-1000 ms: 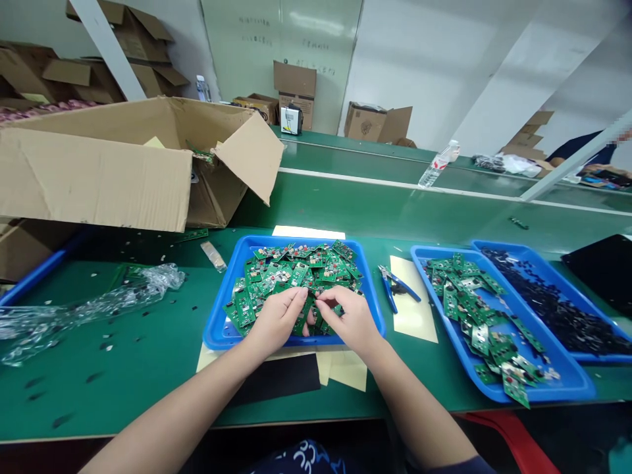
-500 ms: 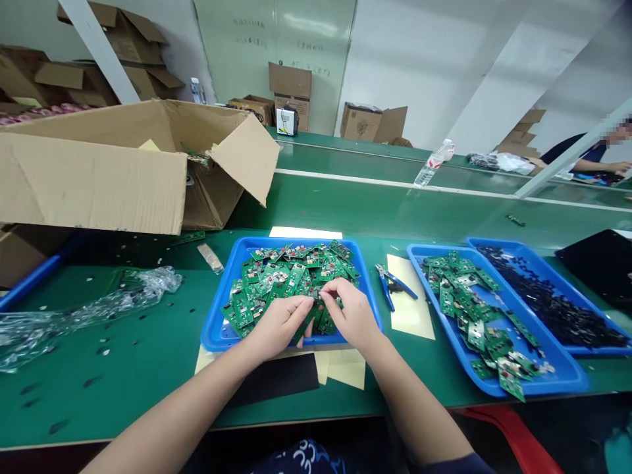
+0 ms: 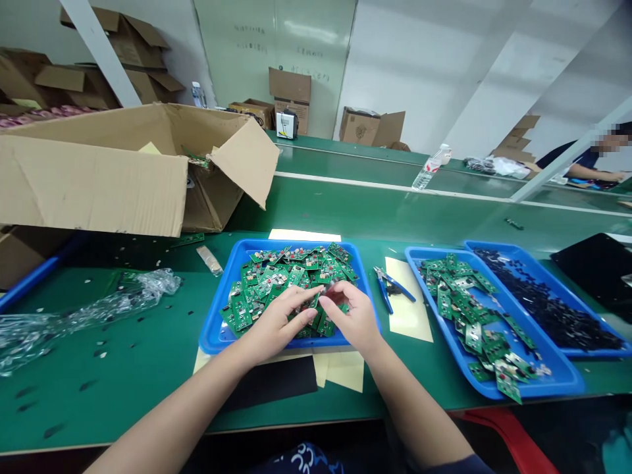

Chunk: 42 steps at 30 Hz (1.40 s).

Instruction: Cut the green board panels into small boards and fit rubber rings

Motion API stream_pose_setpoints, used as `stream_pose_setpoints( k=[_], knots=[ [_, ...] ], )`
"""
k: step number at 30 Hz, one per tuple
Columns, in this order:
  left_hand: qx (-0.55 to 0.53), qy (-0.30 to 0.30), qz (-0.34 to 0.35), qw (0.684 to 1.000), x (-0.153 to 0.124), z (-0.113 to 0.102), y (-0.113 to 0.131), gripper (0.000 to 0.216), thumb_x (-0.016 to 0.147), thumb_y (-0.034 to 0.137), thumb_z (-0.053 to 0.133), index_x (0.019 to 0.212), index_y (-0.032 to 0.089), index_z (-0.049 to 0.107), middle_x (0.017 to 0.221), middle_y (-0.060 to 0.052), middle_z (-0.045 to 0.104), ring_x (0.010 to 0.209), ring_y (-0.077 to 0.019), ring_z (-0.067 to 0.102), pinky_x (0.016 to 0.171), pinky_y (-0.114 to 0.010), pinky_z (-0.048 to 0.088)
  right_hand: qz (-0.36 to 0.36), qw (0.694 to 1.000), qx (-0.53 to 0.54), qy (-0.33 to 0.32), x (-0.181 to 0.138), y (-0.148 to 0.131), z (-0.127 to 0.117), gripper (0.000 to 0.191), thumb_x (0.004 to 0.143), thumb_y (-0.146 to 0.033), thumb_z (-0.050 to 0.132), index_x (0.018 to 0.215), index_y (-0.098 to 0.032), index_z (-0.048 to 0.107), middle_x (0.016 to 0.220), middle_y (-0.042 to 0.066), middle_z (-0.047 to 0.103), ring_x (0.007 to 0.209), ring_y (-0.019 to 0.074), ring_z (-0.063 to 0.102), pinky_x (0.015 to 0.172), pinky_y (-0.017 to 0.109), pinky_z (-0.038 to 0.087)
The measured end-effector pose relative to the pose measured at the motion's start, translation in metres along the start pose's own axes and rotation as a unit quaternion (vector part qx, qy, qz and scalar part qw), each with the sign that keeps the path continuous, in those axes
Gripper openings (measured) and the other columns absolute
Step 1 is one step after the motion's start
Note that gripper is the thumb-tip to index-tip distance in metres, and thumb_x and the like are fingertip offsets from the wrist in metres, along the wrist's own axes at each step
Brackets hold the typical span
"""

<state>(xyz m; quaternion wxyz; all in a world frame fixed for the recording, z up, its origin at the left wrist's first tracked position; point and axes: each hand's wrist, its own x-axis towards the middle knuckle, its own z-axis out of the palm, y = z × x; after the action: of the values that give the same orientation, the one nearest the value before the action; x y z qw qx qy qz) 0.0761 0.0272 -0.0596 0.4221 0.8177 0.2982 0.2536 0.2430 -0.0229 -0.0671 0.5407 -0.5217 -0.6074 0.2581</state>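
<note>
Behind and left of the central blue tray (image 3: 213, 334) stands a cardboard box (image 3: 93, 187). Inside the tray lie heaped printed circuit boards (image 3: 266, 276); the step seems to be fingertip work on one, calling next for a steady pinch. Above the tray's near side, the left hand (image 3: 280, 322) has thumb and forefinger apart, the right hand (image 3: 356, 317) curls at a blurred dark piece (image 3: 330, 287); whether either grip holds anything, I cannot tell.

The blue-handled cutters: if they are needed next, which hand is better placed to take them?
Probably the right hand: the cutters lie on its side, to the right of the middle blue tray. The left hand is farther, with the right hand between.
</note>
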Motion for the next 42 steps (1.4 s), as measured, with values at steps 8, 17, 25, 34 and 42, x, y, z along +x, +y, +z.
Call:
stream_pose_setpoints(
  k=[8, 17, 25, 34, 42],
  knots=[
    [0.037, 0.052, 0.040, 0.997, 0.000, 0.003, -0.006, 0.033, 0.085, 0.033, 0.054, 0.116, 0.021, 0.061, 0.087, -0.004, 0.060, 0.081, -0.0181, 0.056, 0.075, -0.031, 0.047, -0.173, 0.984, -0.034, -0.001, 0.000, 0.000, -0.004, 0.010, 0.083, -0.014, 0.053, 0.074, -0.020, 0.056, 0.073, 0.004, 0.062, 0.070, 0.0154, 0.059, 0.064, 0.029, 0.050],
    [0.132, 0.200, 0.165, 0.957, 0.001, -0.007, -0.011, 0.037, 0.083, 0.026, 0.058, 0.121, 0.028, 0.057, 0.102, -0.006, 0.050, 0.099, -0.0199, 0.052, 0.084, -0.037, 0.048, 0.127, 0.957, 0.231, -0.121, 0.000, 0.003, -0.005, 0.032, 0.086, -0.046, 0.047, 0.082, -0.017, 0.060, 0.069, 0.003, 0.064, 0.056, 0.0118, 0.062, 0.050, 0.024, 0.050],
    [0.188, 0.203, 0.217, 0.936, 0.002, -0.005, -0.016, 0.046, 0.082, 0.024, 0.060, 0.126, 0.034, 0.051, 0.094, -0.004, 0.051, 0.088, -0.0181, 0.054, 0.076, -0.036, 0.050, 0.211, 0.913, 0.302, -0.173, 0.000, -0.004, -0.002, 0.029, 0.074, -0.042, 0.067, 0.066, -0.017, 0.056, 0.060, -0.002, 0.061, 0.051, 0.0085, 0.058, 0.051, 0.022, 0.048],
    [0.048, 0.075, 0.194, 0.977, 0.003, -0.007, -0.011, 0.038, 0.079, 0.040, 0.060, 0.116, 0.031, 0.061, 0.077, -0.001, 0.051, 0.071, -0.0134, 0.053, 0.065, -0.026, 0.048, 0.295, 0.851, 0.344, -0.263, 0.002, 0.001, 0.002, 0.032, 0.068, -0.041, 0.068, 0.057, -0.017, 0.051, 0.048, -0.004, 0.054, 0.039, 0.0071, 0.049, 0.043, 0.021, 0.041],
    [-0.108, 0.020, 0.051, 0.993, 0.002, -0.006, 0.001, 0.036, 0.081, 0.045, 0.057, 0.107, 0.023, 0.068, 0.077, -0.003, 0.055, 0.073, -0.0156, 0.053, 0.072, -0.030, 0.047, 0.054, 0.994, 0.085, -0.037, -0.006, 0.002, 0.007, 0.013, 0.082, -0.030, 0.053, 0.074, -0.020, 0.052, 0.065, -0.001, 0.057, 0.057, 0.0116, 0.055, 0.057, 0.026, 0.046]
  ],
)
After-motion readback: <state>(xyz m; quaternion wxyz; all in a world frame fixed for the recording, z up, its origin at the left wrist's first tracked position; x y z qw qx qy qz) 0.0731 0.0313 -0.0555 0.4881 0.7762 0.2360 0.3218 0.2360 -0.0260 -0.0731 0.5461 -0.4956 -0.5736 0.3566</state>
